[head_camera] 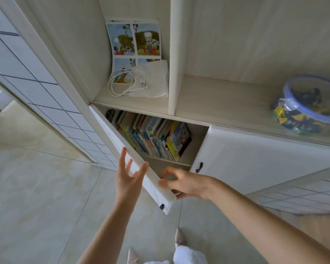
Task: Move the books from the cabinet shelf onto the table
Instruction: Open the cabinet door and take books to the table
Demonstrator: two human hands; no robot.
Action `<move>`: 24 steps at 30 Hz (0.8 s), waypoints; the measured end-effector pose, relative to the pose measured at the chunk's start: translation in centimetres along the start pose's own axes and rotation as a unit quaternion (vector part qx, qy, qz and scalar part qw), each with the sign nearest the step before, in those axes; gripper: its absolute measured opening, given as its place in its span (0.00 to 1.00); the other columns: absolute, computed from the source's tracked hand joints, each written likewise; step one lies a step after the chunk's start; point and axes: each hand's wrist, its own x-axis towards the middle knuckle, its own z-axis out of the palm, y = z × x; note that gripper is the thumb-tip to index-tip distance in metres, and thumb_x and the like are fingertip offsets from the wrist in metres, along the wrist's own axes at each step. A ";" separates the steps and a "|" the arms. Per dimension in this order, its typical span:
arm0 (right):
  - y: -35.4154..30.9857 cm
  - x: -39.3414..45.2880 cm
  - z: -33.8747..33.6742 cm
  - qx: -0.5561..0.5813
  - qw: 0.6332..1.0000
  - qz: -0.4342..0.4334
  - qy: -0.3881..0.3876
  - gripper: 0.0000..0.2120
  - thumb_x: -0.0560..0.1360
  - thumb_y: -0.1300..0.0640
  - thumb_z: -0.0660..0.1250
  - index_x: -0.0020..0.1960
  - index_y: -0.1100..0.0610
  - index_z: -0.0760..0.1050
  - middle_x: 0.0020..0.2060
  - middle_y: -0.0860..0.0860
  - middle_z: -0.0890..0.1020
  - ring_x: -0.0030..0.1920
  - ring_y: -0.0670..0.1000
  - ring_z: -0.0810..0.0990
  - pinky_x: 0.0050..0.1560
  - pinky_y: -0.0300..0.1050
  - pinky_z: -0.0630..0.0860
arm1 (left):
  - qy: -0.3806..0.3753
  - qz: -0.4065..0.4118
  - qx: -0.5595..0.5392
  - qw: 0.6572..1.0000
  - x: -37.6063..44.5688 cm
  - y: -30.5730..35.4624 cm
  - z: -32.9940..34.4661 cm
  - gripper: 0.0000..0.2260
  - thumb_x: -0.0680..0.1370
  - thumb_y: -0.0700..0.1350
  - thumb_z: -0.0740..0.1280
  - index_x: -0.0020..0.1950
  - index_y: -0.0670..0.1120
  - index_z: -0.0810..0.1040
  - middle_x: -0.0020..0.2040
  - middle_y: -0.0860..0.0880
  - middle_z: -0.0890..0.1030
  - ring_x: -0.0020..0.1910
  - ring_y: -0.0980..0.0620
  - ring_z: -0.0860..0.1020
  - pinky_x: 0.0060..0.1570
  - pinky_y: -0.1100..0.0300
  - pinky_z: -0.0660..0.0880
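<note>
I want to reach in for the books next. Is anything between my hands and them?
Nothing visible blocks them: the open door swings left, held by the right hand; the books stand exposed behind it.

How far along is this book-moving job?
Barely started. Done: the cabinet door is swung open. In hand: the right hand holds the door's edge, while the left hand is open beside it. Left: all the books, upright on the shelf.
</note>
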 end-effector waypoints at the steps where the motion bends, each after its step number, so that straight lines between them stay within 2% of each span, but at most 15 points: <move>1: 0.0 0.2 1.2 0.014 1.000 0.007 -0.007 0.14 0.72 0.44 0.70 0.54 0.47 0.73 0.57 0.54 0.81 0.57 0.56 0.81 0.61 0.55 0.77 | -0.019 -0.004 -0.009 1.000 -0.2 -0.4 -1.4 0.37 0.73 0.50 0.72 0.76 0.63 0.56 0.76 0.59 0.60 0.72 0.53 0.66 0.60 0.59 0.70; 3: -0.2 0.6 3.1 0.034 0.999 0.013 -0.013 0.17 0.71 0.46 0.74 0.56 0.48 0.74 0.56 0.53 0.81 0.54 0.55 0.83 0.58 0.55 0.79 | -0.063 -0.011 -0.034 0.997 -0.2 -1.0 -3.8 0.38 0.71 0.52 0.71 0.76 0.63 0.56 0.76 0.59 0.59 0.70 0.52 0.69 0.61 0.54 0.73; 5: -0.7 1.3 5.9 0.058 0.998 0.022 -0.021 0.21 0.72 0.51 0.74 0.62 0.49 0.72 0.53 0.52 0.82 0.49 0.54 0.83 0.57 0.55 0.80 | -0.114 -0.019 -0.046 0.992 0.0 -1.5 -6.7 0.37 0.71 0.50 0.70 0.76 0.62 0.57 0.77 0.59 0.59 0.64 0.58 0.74 0.56 0.53 0.78; 8: -1.7 2.4 10.4 0.085 0.995 0.032 -0.051 0.33 0.73 0.54 0.73 0.73 0.45 0.62 0.60 0.55 0.80 0.56 0.60 0.82 0.59 0.56 0.78 | -0.170 -0.027 -0.043 0.984 0.3 -2.0 -10.8 0.35 0.74 0.46 0.70 0.76 0.62 0.57 0.76 0.59 0.59 0.53 0.70 0.78 0.46 0.61 0.81; 11: -2.8 3.8 15.2 0.111 0.990 0.042 -0.073 0.39 0.74 0.53 0.71 0.76 0.41 0.52 0.68 0.57 0.73 0.61 0.62 0.78 0.63 0.56 0.75 | -0.202 -0.036 -0.032 0.978 0.7 -2.2 -15.2 0.33 0.75 0.45 0.69 0.75 0.63 0.59 0.75 0.59 0.62 0.51 0.70 0.78 0.47 0.57 0.81; 13: -3.0 4.8 18.0 0.148 0.985 0.036 -0.078 0.40 0.74 0.51 0.72 0.77 0.39 0.50 0.70 0.56 0.72 0.62 0.62 0.77 0.62 0.57 0.76 | -0.211 -0.042 -0.022 0.976 1.1 -2.3 -17.5 0.31 0.76 0.43 0.69 0.75 0.60 0.61 0.73 0.58 0.64 0.49 0.71 0.79 0.43 0.60 0.81; 15: -3.5 5.7 21.1 0.179 0.982 0.024 -0.055 0.40 0.73 0.50 0.72 0.76 0.39 0.50 0.69 0.55 0.73 0.60 0.61 0.79 0.60 0.56 0.77 | -0.210 -0.042 -0.005 0.977 1.5 -2.3 -19.8 0.30 0.76 0.42 0.69 0.74 0.58 0.63 0.70 0.57 0.67 0.49 0.70 0.79 0.42 0.61 0.81; 17: -4.5 6.6 24.0 0.195 0.980 0.014 -0.024 0.38 0.74 0.49 0.71 0.76 0.39 0.51 0.66 0.52 0.74 0.60 0.59 0.80 0.59 0.55 0.78 | -0.208 -0.043 0.013 0.977 2.1 -2.5 -22.1 0.28 0.76 0.42 0.69 0.73 0.57 0.66 0.69 0.57 0.70 0.49 0.68 0.80 0.45 0.58 0.81; 21: -6.5 8.5 28.3 0.227 0.974 -0.003 0.012 0.35 0.75 0.50 0.70 0.75 0.41 0.54 0.66 0.51 0.75 0.60 0.57 0.80 0.59 0.52 0.79 | -0.190 -0.050 0.033 0.980 3.4 -2.9 -25.5 0.21 0.74 0.42 0.71 0.63 0.61 0.74 0.61 0.59 0.77 0.50 0.62 0.82 0.45 0.58 0.82; 23: -7.6 9.5 29.7 0.250 0.968 -0.007 0.032 0.35 0.74 0.51 0.71 0.75 0.43 0.56 0.66 0.52 0.75 0.60 0.58 0.79 0.57 0.53 0.79 | -0.172 -0.054 0.039 0.983 4.1 -2.8 -26.8 0.20 0.73 0.39 0.72 0.62 0.56 0.77 0.60 0.55 0.80 0.51 0.57 0.83 0.47 0.53 0.82; 24: -8.2 10.0 30.3 0.260 0.965 -0.009 0.041 0.35 0.74 0.52 0.71 0.74 0.44 0.56 0.66 0.52 0.74 0.60 0.58 0.79 0.56 0.52 0.80 | -0.164 -0.057 0.041 0.984 4.4 -2.7 -27.3 0.19 0.73 0.38 0.72 0.62 0.53 0.78 0.59 0.53 0.81 0.49 0.57 0.83 0.45 0.55 0.82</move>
